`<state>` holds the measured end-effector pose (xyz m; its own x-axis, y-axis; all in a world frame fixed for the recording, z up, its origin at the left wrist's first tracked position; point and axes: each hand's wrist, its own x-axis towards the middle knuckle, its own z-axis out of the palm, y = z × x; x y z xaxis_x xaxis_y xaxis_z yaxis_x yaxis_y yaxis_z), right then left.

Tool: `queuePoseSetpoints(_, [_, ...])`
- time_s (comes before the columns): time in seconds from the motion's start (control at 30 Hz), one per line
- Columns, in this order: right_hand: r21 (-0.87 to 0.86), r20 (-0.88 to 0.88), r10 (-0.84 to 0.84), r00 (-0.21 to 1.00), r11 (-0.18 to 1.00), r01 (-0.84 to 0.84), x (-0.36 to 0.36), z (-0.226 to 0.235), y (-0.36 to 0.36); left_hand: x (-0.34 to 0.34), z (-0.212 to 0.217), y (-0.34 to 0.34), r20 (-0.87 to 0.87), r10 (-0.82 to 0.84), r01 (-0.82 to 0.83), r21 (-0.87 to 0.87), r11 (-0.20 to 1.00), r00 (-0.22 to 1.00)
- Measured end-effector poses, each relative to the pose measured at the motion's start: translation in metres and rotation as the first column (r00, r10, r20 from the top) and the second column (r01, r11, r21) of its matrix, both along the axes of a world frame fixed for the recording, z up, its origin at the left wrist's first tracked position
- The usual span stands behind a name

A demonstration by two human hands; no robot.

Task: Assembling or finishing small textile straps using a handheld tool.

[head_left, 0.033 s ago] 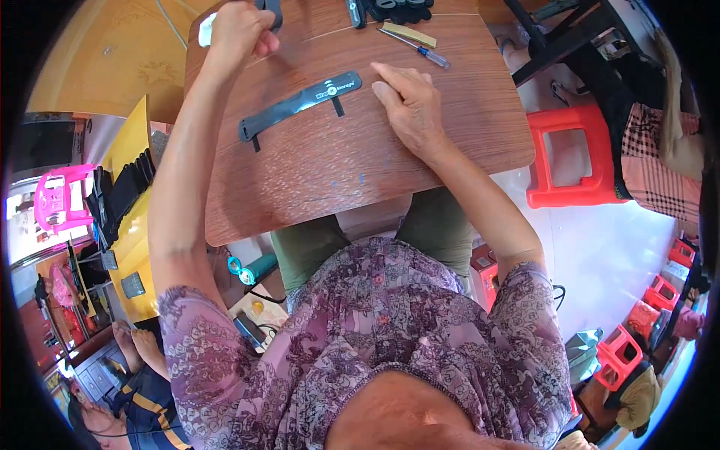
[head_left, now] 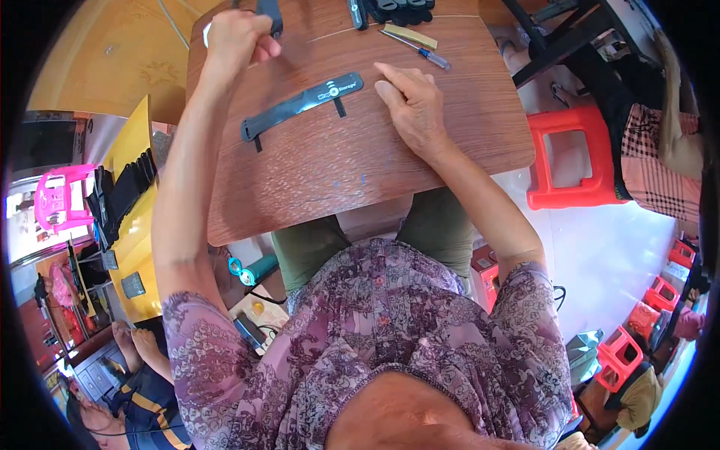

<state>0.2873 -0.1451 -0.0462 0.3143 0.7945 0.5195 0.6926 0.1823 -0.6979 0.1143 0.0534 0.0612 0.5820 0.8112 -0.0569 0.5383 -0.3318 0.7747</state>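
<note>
Resting flat on the wooden counter (head_left: 322,187), right hand (head_left: 416,112) with fingers loose and holding nothing, fingertips just beside the long black plastic strip (head_left: 300,105) lying diagonally, untouched. Farther out, left hand (head_left: 236,37) raised and clenched on a small dark part (head_left: 270,11), exact shape hard to tell. Beyond, a small screwdriver (head_left: 420,49) and a tan stick (head_left: 410,36) lying unused. Probably early on: strip bare, nothing fitted yet.

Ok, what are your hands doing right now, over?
Left hand raised at the table's far edge, closed on a dark piece. Right hand flat on the wooden table, beside the long black strip. Small screwdriver lies beyond, untouched.
</note>
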Motion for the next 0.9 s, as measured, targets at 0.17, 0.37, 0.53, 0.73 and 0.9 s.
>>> queuePoseSetpoints(0.17, [0.1, 0.011, 0.016, 1.0, 0.995, -0.017, -0.007, 0.028, 0.01, -0.022, 0.006, -0.063, 0.375, 0.215, -0.171, -0.148, 0.974, 0.902])
queuePoseSetpoints(0.37, [0.112, -0.388, 0.223, 0.894, 0.975, -0.194, -0.041, 0.05, 0.064, -0.018, -0.037, -0.075, 0.425, 0.189, -0.146, -0.133, 0.98, 0.885])
queuePoseSetpoints(0.53, [0.046, -0.793, 0.313, 0.523, 0.886, -0.461, -0.052, 0.056, 0.08, -0.013, -0.049, -0.087, 0.259, 0.058, -0.107, 0.176, 0.979, 0.964])
queuePoseSetpoints(0.73, [0.076, -0.775, 0.278, 0.568, 0.932, -0.353, -0.042, 0.04, 0.085, -0.039, -0.06, -0.044, -0.201, 0.068, 0.152, 0.885, 0.44, 0.977])
queuePoseSetpoints(0.9, [0.059, -0.864, 0.218, 0.454, 0.939, -0.338, -0.048, 0.037, 0.082, -0.037, -0.084, -0.018, -0.4, 0.006, 0.361, 0.834, 0.417, 0.917])
